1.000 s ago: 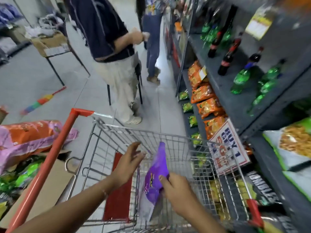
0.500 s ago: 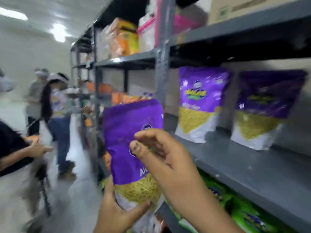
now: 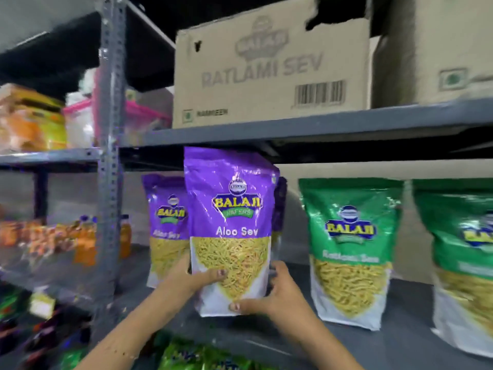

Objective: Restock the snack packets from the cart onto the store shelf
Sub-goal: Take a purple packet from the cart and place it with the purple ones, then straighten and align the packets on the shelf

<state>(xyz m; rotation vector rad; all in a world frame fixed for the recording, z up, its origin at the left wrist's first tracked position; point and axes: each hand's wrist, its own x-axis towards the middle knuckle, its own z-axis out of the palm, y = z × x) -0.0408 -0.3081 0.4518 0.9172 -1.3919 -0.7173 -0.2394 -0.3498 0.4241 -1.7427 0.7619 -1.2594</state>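
Observation:
A purple Aloo Sev packet (image 3: 230,209) stands upright on the grey store shelf (image 3: 405,340), held at its lower part by both hands. My left hand (image 3: 190,275) grips its lower left side, thumb across the front. My right hand (image 3: 274,295) holds the lower right corner. Another purple Aloo Sev packet (image 3: 166,228) stands just behind to the left, and the edge of a third purple packet (image 3: 280,206) shows behind on the right. The cart is out of view.
Two green Ratlami Sev packets (image 3: 352,249) (image 3: 464,263) stand to the right on the same shelf. Cardboard boxes (image 3: 272,65) sit on the shelf above. A perforated grey upright post (image 3: 109,156) is to the left, with orange goods beyond. Green packets (image 3: 192,356) lie below.
The purple packet came out of the cart, rose to shelf height, and now stands on the shelf in front of the other purple packets. My view swung from the cart to the shelf.

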